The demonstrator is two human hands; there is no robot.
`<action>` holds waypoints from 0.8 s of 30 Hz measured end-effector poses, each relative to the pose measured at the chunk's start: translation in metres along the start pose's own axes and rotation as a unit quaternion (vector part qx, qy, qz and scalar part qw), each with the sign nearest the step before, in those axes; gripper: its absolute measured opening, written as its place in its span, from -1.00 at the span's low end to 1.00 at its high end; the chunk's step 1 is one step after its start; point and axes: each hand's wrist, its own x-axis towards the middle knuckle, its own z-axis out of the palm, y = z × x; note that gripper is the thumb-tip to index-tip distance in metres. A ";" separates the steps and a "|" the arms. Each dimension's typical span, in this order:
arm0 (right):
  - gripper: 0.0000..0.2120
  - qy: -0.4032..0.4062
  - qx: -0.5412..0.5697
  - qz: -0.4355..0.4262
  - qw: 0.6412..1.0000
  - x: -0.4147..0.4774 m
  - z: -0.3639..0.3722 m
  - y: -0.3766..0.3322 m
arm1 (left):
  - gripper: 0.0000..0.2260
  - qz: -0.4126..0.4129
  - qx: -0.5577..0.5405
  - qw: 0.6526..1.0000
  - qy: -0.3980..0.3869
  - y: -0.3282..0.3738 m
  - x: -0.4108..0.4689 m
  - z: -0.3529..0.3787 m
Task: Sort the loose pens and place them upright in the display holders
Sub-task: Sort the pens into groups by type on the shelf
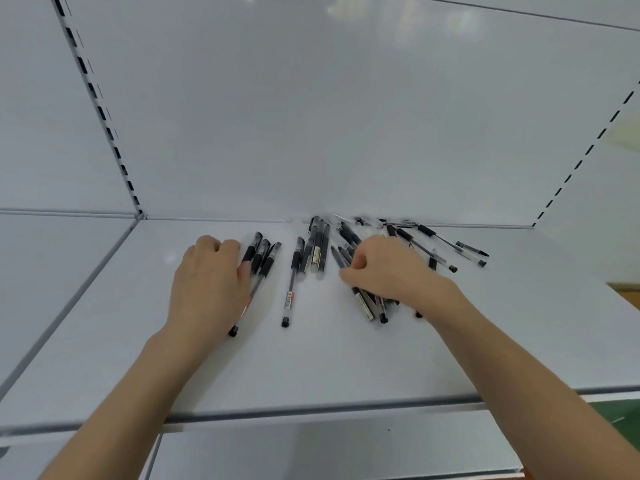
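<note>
Several black and clear pens lie loose on a white shelf point(311, 368). My left hand point(207, 282) rests on a small row of clear pens with black grips point(263, 258), thumb against them, fingers curled at the far side. One clear pen point(290, 296) lies alone in the middle, and a bunch of dark pens point(317, 249) lies beyond it. My right hand point(384, 268) sits over a heap of pens point(367, 303), with thumb and fingers pinching among them. More pens point(436, 247) are scattered to the right, near the back wall. No display holder is in view.
The shelf is bounded by a white back panel point(311, 116) and slotted uprights at the left point(100, 112) and right point(585, 154). A neighbouring shelf point(52, 258) lies to the left. The shelf's front edge point(311, 412) runs below my forearms.
</note>
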 end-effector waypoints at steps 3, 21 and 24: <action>-0.71 0.010 0.288 -0.006 0.958 -0.004 -0.012 0.002 | -0.87 0.007 -0.186 0.982 -0.032 0.026 -0.005 -0.008; -0.85 -0.024 -0.017 0.014 0.999 0.082 -0.003 -0.004 | -0.86 -0.094 -0.426 0.887 -0.150 0.040 -0.003 -0.017; -0.85 -0.013 0.005 0.028 1.000 0.084 -0.003 -0.001 | -0.84 -0.094 -0.428 0.884 -0.163 0.038 -0.003 -0.016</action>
